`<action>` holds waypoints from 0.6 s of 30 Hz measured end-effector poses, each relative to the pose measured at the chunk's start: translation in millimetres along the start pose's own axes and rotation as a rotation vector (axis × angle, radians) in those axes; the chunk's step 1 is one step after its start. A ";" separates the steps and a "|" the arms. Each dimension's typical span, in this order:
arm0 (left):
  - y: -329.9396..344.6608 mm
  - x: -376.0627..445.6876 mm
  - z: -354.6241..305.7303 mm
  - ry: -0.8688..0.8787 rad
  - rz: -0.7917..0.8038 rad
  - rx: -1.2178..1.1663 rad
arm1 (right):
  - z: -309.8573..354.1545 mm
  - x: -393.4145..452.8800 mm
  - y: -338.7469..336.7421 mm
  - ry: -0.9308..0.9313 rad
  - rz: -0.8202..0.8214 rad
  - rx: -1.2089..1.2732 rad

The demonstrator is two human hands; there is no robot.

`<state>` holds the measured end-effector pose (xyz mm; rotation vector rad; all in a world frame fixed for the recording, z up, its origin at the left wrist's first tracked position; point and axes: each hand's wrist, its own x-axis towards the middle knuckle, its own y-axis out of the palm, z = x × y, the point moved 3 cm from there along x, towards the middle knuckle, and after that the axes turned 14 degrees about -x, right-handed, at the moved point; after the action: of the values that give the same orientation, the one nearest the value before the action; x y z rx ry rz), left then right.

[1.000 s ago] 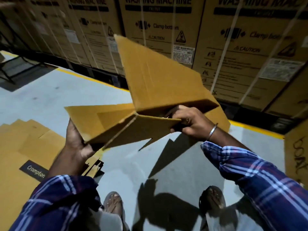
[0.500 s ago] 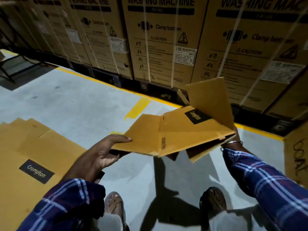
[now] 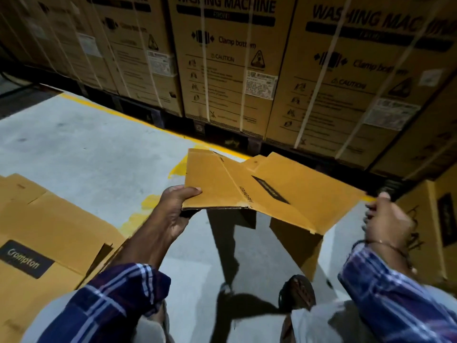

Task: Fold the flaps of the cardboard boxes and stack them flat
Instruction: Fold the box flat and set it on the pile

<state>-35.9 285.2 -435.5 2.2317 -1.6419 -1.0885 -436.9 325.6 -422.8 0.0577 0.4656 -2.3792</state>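
One flattened box [image 3: 259, 191] held by two hands: left hand [image 3: 176, 209]; right hand [image 3: 385, 219].

A person in a blue plaid shirt holds a flattened cardboard box [image 3: 262, 191] level above a grey concrete floor [image 3: 81, 149]. The left hand [image 3: 176, 206] grips its near left corner, thumb on top; the right hand [image 3: 385, 219], blurred, appears to pinch the far right edge. A stack of flat cartons [image 3: 47, 231] marked "Crompton" lies at the floor's left edge. Strapped washing machine cartons [image 3: 230, 65] line the yellow floor stripe [image 3: 138, 120] behind.
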 end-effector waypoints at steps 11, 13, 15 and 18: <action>-1.2 -18.2 -3.3 0.034 -0.070 -0.045 | -71.3 -102.8 94.0 0.743 0.654 0.458; -10.0 -24.7 -10.0 0.034 -0.078 -0.012 | -76.0 -78.0 104.1 0.740 0.450 0.577; -20.4 -29.6 -15.8 0.028 -0.090 0.020 | -75.3 -61.7 112.6 0.660 0.416 0.568; -37.9 -38.0 -29.0 0.041 -0.137 0.046 | -68.6 -63.3 124.2 0.548 0.385 0.558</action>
<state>6.5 325.1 -417.2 2.4101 -1.5324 -1.0381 -314.1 304.0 -515.5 0.9771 0.0090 -2.0169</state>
